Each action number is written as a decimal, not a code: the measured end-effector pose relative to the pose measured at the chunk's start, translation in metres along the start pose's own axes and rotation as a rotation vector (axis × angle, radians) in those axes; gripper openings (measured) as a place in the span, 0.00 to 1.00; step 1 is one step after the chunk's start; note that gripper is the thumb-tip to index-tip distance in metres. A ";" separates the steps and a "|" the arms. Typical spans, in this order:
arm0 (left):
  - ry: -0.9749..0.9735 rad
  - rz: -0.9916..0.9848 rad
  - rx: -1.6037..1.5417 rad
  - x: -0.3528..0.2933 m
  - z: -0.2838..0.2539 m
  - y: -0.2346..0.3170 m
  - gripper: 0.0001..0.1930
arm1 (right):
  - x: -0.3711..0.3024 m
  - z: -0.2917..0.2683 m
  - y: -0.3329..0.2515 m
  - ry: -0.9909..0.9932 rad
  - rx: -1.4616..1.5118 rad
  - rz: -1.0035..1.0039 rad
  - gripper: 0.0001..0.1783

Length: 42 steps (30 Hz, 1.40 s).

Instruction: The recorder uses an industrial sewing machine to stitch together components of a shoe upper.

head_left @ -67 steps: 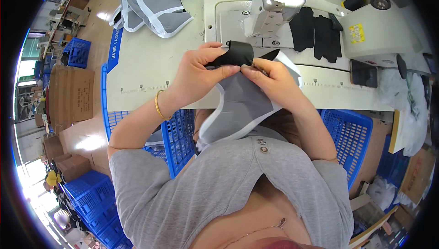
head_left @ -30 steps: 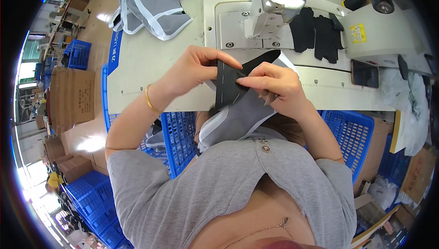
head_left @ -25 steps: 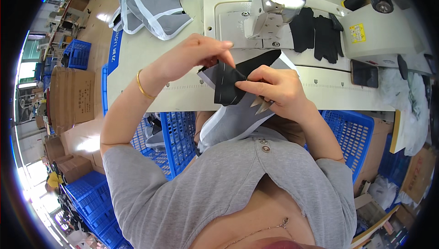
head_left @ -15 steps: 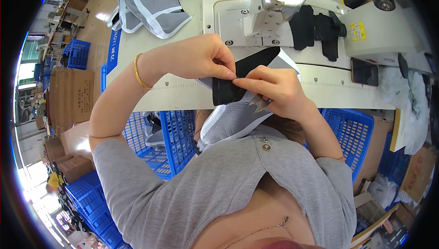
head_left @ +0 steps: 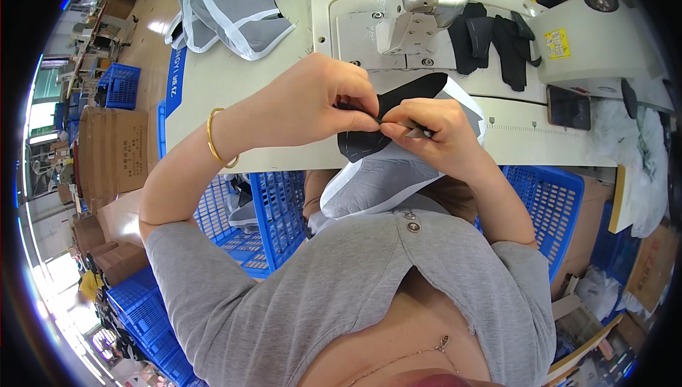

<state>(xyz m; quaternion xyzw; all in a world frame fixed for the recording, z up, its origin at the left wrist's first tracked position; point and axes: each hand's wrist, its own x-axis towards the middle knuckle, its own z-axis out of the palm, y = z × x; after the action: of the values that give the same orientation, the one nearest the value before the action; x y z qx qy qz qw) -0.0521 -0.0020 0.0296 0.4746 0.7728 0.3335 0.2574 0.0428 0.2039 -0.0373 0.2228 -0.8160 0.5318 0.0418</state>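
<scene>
The person's left hand (head_left: 334, 96) came in over the table (head_left: 277, 153) with its thumb and forefinger closed to a pinch on the black cloth (head_left: 361, 145). Its other fingers were curled in toward the palm, partly hidden behind one another, so how tightly they were bent could not be told. The right hand (head_left: 440, 131) pinched the same cloth between thumb and forefinger, its tips just beside the left hand's, almost touching them. The remaining right fingers were folded around a small metallic tool (head_left: 415, 133), mostly covered by the hand, so its full shape could not be made out.

The black cloth lay across the near edge of the table, one part angling up to the right behind the fingertips and another hanging below them. With it was a grey panel (head_left: 383, 182) edged in white, which draped down below the hands toward the person's grey shirt (head_left: 341, 266). The sewing machine (head_left: 419, 14) stood beyond the hands, apart from them. Black pieces (head_left: 508, 53) lay to its right, and more white-edged grey pieces (head_left: 245, 14) lay at the table's far left.
</scene>
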 end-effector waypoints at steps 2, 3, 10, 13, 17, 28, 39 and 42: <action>-0.025 -0.010 -0.020 0.000 -0.002 0.000 0.04 | -0.001 0.001 0.001 0.019 -0.013 -0.007 0.08; -0.029 -0.034 -0.023 0.000 -0.002 -0.002 0.03 | -0.002 0.001 0.001 0.021 -0.018 -0.001 0.08; -0.065 0.060 0.050 0.001 -0.003 -0.002 0.05 | -0.004 0.001 -0.001 0.008 -0.039 0.008 0.08; -0.053 0.203 0.232 0.002 -0.001 -0.003 0.05 | -0.004 0.000 -0.002 0.004 -0.047 0.019 0.08; -0.043 0.274 0.288 0.005 -0.002 -0.001 0.05 | -0.003 0.001 -0.001 0.046 0.034 0.024 0.08; -0.085 0.031 -0.014 0.003 -0.006 -0.003 0.06 | -0.010 -0.005 -0.003 -0.016 -0.075 -0.021 0.12; 0.198 -0.273 -0.488 -0.001 0.007 -0.017 0.05 | -0.012 -0.007 -0.001 0.105 -0.022 -0.009 0.08; 0.232 -0.251 -0.526 0.000 0.005 -0.021 0.05 | -0.011 -0.007 -0.001 0.137 0.001 0.015 0.06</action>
<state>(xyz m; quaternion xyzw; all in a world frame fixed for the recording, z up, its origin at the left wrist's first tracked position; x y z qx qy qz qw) -0.0607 -0.0073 0.0103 0.2515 0.7369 0.5394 0.3206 0.0522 0.2133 -0.0365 0.1798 -0.8126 0.5465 0.0934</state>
